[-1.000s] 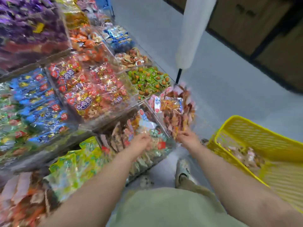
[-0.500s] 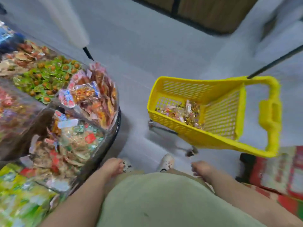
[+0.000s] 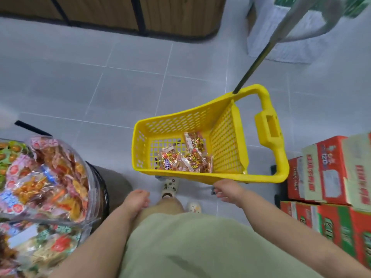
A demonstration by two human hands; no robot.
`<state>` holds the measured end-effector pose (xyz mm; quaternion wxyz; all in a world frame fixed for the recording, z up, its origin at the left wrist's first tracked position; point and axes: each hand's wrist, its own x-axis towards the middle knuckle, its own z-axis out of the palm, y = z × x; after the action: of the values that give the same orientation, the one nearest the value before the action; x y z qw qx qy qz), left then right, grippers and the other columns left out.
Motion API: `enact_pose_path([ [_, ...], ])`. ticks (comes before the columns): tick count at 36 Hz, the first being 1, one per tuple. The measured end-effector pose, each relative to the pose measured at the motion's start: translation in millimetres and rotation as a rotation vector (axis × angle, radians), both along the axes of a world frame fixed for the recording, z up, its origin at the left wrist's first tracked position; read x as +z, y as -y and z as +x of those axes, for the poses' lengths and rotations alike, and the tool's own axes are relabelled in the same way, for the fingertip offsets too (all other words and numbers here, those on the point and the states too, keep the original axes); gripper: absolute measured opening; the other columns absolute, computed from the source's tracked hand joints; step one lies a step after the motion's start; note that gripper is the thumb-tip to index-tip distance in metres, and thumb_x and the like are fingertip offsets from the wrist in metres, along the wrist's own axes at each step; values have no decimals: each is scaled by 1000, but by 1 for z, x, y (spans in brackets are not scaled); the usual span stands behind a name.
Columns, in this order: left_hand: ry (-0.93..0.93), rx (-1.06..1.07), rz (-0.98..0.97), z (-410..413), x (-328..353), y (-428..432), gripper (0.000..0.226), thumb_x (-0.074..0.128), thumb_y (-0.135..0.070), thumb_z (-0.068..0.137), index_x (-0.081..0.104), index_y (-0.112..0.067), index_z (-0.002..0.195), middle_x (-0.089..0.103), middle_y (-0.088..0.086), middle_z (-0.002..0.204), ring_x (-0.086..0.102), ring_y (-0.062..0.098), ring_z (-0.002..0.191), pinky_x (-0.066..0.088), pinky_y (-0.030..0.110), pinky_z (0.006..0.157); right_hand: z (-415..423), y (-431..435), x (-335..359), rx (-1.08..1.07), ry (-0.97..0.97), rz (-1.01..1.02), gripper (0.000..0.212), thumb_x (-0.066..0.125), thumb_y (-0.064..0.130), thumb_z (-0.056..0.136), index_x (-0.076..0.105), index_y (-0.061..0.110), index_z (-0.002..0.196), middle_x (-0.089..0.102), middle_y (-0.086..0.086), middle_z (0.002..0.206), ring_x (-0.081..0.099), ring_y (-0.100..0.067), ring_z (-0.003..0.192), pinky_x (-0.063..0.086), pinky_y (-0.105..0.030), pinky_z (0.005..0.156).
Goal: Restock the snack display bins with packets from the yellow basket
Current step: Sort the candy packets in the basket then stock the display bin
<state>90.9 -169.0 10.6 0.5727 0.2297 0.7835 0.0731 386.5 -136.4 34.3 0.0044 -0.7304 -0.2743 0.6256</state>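
Right hand (image 3: 226,190) hovering at near rim of yellow basket (image 3: 180,119), fingers loose, grasping nothing, probably going for packets (image 3: 186,157) lying on its bottom. Left hand (image 3: 137,199) hanging empty, fingers loosely curled, near display bins (image 3: 50,177).

Bright, even light falls from overhead, with soft shadows on the floor (image 3: 120,77). Edges bend and blur; the centre is fairly sharp.

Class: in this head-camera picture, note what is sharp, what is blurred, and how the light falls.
Head view: yellow basket and its packets sharp; snack bins at left edge smeared; pole top at upper right blurred; even light, only a soft shadow beside the bins.
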Motion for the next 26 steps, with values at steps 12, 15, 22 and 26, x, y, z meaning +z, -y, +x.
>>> enact_pose_path([
  [12,-44,-42,13,-43,-25,-140,19,48,-15,96,53,-14,78,57,8,74,51,17,59,36,26,57,-34,-104,-20,-302,-21,0,15,51,18,93,55,16,79,56,-2,76,51,-12,66,38,-25,62],
  [15,-95,-68,35,-57,-32,-177,19,51,-17,92,55,-12,74,61,12,75,58,25,66,48,34,69,-46,-123,-32,-286,2,-45,14,49,12,94,61,6,92,61,-20,95,61,-22,79,46,-33,77],
  [22,-242,-121,-17,-78,-64,-240,35,60,-17,86,54,-4,118,62,22,116,62,35,103,49,35,89,-74,-160,-78,110,108,-84,31,45,7,95,57,-4,121,60,-17,117,55,-24,105,43,-24,85],
  [26,-271,-137,-5,-77,-90,-260,58,67,-28,87,44,-3,133,52,21,132,53,35,119,43,38,96,-93,-174,-108,267,127,-122,21,38,7,94,49,5,76,46,-14,81,44,-21,74,32,-28,65],
])
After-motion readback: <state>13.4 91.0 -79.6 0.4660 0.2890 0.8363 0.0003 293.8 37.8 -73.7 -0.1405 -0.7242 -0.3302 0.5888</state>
